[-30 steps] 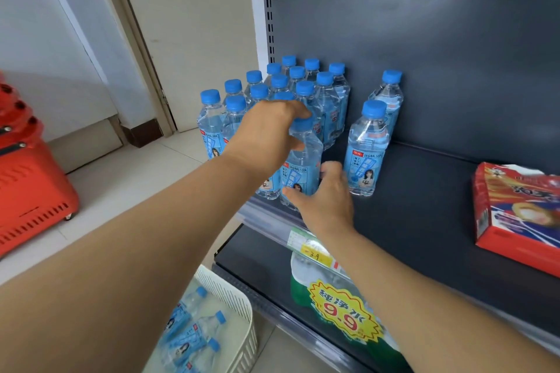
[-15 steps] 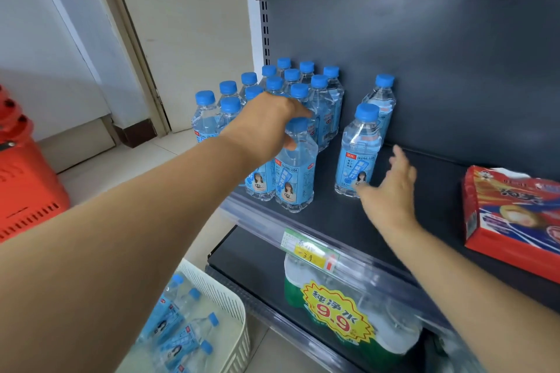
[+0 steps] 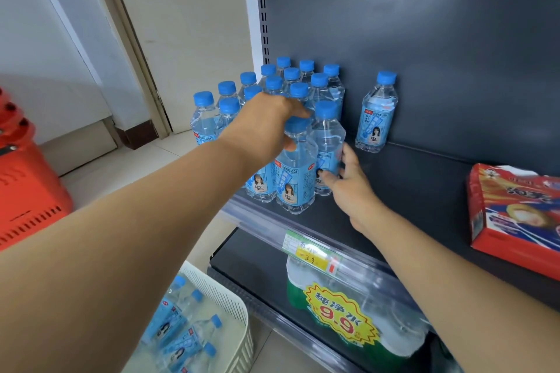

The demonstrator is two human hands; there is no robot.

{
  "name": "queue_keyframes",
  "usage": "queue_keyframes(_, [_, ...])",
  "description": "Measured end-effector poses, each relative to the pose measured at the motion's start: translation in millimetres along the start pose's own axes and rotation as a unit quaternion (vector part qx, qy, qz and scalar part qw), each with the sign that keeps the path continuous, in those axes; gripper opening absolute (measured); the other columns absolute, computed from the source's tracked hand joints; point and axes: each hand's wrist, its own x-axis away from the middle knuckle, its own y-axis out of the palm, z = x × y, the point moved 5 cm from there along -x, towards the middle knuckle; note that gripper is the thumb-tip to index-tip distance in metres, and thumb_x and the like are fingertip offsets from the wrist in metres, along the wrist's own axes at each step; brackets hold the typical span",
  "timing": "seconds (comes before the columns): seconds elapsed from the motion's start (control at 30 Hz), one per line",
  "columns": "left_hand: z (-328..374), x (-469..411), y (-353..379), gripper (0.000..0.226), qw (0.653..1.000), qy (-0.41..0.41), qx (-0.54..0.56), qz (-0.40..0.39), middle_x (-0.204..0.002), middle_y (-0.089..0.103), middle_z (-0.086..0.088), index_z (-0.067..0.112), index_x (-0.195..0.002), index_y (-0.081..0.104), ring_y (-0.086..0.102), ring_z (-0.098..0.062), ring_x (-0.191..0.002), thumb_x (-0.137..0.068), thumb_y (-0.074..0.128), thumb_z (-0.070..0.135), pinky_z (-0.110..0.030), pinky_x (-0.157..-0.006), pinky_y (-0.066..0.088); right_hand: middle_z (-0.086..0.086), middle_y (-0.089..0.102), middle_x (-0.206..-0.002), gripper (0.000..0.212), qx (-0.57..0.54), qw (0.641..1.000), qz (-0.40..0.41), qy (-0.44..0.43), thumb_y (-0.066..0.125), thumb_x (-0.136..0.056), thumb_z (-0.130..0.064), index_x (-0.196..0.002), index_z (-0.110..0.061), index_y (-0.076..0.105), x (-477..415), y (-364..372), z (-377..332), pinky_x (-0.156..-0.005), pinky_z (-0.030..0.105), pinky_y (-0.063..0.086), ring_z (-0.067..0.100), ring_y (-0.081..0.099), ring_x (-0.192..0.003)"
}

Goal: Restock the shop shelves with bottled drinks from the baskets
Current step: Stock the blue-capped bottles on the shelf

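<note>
Shelf left: bottle cluster (image 3: 291, 82) fills it back to the back panel (image 3: 439, 54).
Front left: left hand (image 3: 260, 127) gripping the front bottle (image 3: 295, 179) and right hand (image 3: 351, 188) gripping the neighbouring bottle (image 3: 327, 136) block entry.
Shelf middle: bare shelf (image 3: 424, 191) between lone bottle (image 3: 375, 121) and red box (image 3: 515, 212), open from the front.

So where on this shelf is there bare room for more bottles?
Bare shelf lies between the lone bottle and the red box, and forward to the front edge. The left end is crowded: the bottle cluster, left hand and right hand.
</note>
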Motion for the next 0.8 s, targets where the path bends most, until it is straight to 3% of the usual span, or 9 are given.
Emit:
queue_keyframes(0.3, [3, 1, -2, 0.06, 1.0, 0.002, -0.021, 0.001, -0.13, 0.059, -0.003, 0.018, -0.132, 0.054, 0.052, -0.024, -0.121, -0.077, 0.075, 0.007, -0.031, -0.1, 0.041, -0.004, 0.043, -0.14, 0.06, 0.029, 0.999, -0.016, 0.002, 0.06, -0.089, -0.015, -0.141, -0.03, 0.033, -12, 9, 0, -0.106, 0.045, 0.041, 0.016, 0.046, -0.126])
queue_keyframes(0.5, [2, -4, -1, 0.06, 0.998, -0.026, -0.051, -0.001, -0.122, 0.061, -0.006, 0.023, -0.13, 0.053, 0.055, -0.028, -0.113, -0.076, 0.077, 0.013, -0.042, -0.093, 0.047, -0.004, 0.038, -0.144, 0.061, 0.041, 0.998, -0.048, 0.006, 0.056, -0.09, -0.007, -0.142, -0.03, 0.033, -19, 7, -6, -0.106, 0.041, 0.041, 0.017, 0.046, -0.126])
queue_keyframes(0.57, [2, -5, -2, 0.06, 0.998, -0.018, -0.053, -0.007, -0.123, 0.061, -0.005, 0.021, -0.131, 0.053, 0.055, -0.027, -0.113, -0.076, 0.077, 0.014, -0.038, -0.095, 0.046, -0.004, 0.038, -0.144, 0.061, 0.063, 0.997, -0.04, 0.005, 0.053, -0.09, 0.001, -0.141, -0.027, 0.035, -18, -1, -7, -0.104, 0.033, 0.04, 0.015, 0.045, -0.124])
queue_keyframes(0.63, [2, -4, -2, 0.059, 0.999, -0.008, -0.047, -0.006, -0.126, 0.06, -0.002, 0.021, -0.132, 0.053, 0.055, -0.024, -0.113, -0.077, 0.076, 0.015, -0.031, -0.093, 0.043, 0.005, 0.044, -0.136, 0.055, 0.104, 0.994, 0.04, -0.011, 0.049, -0.087, 0.008, -0.135, -0.018, 0.043, -21, -19, -12, -0.09, 0.025, 0.041, 0.015, 0.048, -0.11])
queue_keyframes(0.7, [2, -2, -4, 0.059, 0.999, -0.008, -0.031, -0.009, -0.128, 0.06, 0.001, 0.022, -0.131, 0.054, 0.056, -0.021, -0.115, -0.077, 0.076, 0.015, -0.027, -0.093, 0.041, 0.012, 0.046, -0.13, 0.046, 0.142, 0.976, 0.163, -0.015, 0.049, -0.084, 0.006, -0.126, -0.011, 0.05, -26, -44, -20, -0.085, 0.025, 0.04, 0.019, 0.051, -0.102])
queue_keyframes(0.8, [1, -4, -8, 0.057, 1.0, -0.019, -0.014, -0.014, -0.121, 0.064, 0.003, 0.025, -0.125, 0.059, 0.058, -0.018, -0.11, -0.073, 0.08, 0.017, -0.023, -0.088, 0.041, 0.015, 0.042, -0.132, 0.051, 0.15, 0.951, 0.271, -0.002, 0.058, -0.081, -0.001, -0.13, -0.009, 0.044, -43, -78, -26, -0.099, 0.03, 0.037, 0.026, 0.043, -0.121])
